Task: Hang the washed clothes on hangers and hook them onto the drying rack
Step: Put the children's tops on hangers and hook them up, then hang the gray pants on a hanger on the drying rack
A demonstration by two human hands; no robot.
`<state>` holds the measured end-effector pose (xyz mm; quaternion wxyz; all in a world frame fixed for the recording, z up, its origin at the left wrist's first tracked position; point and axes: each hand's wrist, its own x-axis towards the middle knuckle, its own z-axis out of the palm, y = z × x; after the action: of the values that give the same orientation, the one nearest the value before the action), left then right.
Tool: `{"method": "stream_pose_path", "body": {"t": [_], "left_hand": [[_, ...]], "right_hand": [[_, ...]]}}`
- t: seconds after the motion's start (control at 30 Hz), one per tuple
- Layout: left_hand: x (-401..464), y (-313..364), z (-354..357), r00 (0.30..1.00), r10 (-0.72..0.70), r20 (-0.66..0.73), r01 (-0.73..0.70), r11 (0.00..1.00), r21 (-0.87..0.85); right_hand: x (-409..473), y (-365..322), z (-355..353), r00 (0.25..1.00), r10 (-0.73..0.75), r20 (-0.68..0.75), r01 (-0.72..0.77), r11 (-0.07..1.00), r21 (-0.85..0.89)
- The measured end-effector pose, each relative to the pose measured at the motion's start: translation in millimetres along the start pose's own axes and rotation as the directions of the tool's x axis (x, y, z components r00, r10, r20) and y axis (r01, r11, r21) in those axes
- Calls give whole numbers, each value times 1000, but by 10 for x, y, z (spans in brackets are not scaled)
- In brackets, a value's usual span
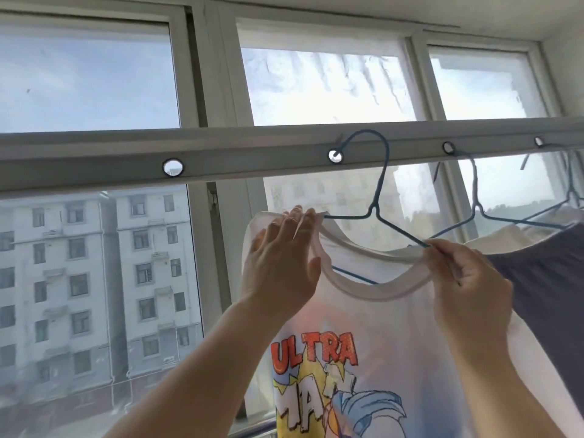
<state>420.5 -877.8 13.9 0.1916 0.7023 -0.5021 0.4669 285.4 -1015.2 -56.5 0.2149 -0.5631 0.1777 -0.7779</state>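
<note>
At centre frame, a white printed cotton T-shirt [363,327] hung on a blue wire hanger [376,197] hooked through the grey metal drying rail [237,153]; the left hand [281,257] pressed open-fingered, the right hand [467,279] pinched the collar, which likely needed easing over the bare arm.

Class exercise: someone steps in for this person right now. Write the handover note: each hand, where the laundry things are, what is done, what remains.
Left hand: open, flat on the white printed T-shirt at its left shoulder.
Right hand: pinches the collar at the blue wire hanger's right arm.
The hanger's hook sits in a hole of the drying rack bar.
Done: shirt hooked on; a dark garment hangs to the right.
Left: pull the right shoulder over the hanger, smooth, let go. One free hole shows further left.
</note>
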Motion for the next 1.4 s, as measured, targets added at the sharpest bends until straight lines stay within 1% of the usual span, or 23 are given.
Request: {"method": "stream_pose_path", "body": {"t": [0.07,0.13,0.2,0.3,0.43,0.6,0.63,0.7,0.73,0.8,0.87,0.93,1.0,1.07,1.1,1.2,1.27,1.3,1.33,1.4], "left_hand": [[-3,8,8,999,-28,17,29,999,-26],[-60,-12,32,997,-65,49,68,996,-51],[-158,-56,71,992,-90,87,94,995,-40],[-254,-109,82,991,-101,88,102,995,-4],[-367,-139,-31,992,-112,62,114,993,-19],[-664,-253,-299,992,-122,35,123,992,-6],[-722,-273,-359,992,-124,30,124,992,-1],[-889,-396,-524,989,-149,10,149,989,16],[-973,-458,-613,985,-172,-9,172,985,21],[-1178,-626,-831,974,-219,-54,222,973,60],[-1349,-770,-1046,968,-229,-105,243,959,146],[-1516,-939,-1296,957,-258,-131,282,934,218],[-1659,-1111,-1554,949,-265,-172,306,903,302],[-1838,-1325,-1875,934,-287,-214,351,849,395],[-1857,-1389,-1971,928,-286,-240,366,826,428],[-2109,-1655,-2384,881,-359,-308,473,678,563],[-2268,-1821,-2608,848,-414,-331,523,551,651],[-2335,-1874,-2737,819,-476,-321,549,483,683],[-2384,-1893,-2857,770,-568,-291,572,411,710],[-2445,-1897,-3048,637,-737,-226,589,276,760]], "right_hand": [[4,-6,10,1000,-13,20,14,999,-30],[-7,6,24,996,-11,84,17,998,-67],[-39,36,40,987,-6,158,20,996,-92],[-82,-31,35,983,-35,178,49,996,-71],[-157,-249,47,971,-171,170,195,971,-139],[-399,-474,157,935,-312,166,339,926,-169],[-461,-532,178,923,-346,166,372,913,-167],[-643,-726,287,906,-378,188,397,914,-76],[-738,-841,347,904,-374,210,383,924,-6],[-959,-1125,493,904,-331,271,302,942,145],[-1151,-1388,614,884,-307,353,225,941,253],[-1356,-1663,762,840,-314,443,176,929,324],[-1537,-1944,896,784,-300,543,77,915,395],[-1759,-2321,1034,707,-310,636,-25,887,460],[-1809,-2440,1079,669,-317,672,-50,883,466],[-2067,-2945,1215,550,-364,752,-146,844,516],[-2176,-3184,1297,479,-379,792,-251,805,538],[-2221,-3303,1329,440,-378,814,-312,786,534],[-2261,-3407,1365,403,-369,838,-374,769,519],[-2339,-3616,1438,319,-334,887,-494,740,457]]}}
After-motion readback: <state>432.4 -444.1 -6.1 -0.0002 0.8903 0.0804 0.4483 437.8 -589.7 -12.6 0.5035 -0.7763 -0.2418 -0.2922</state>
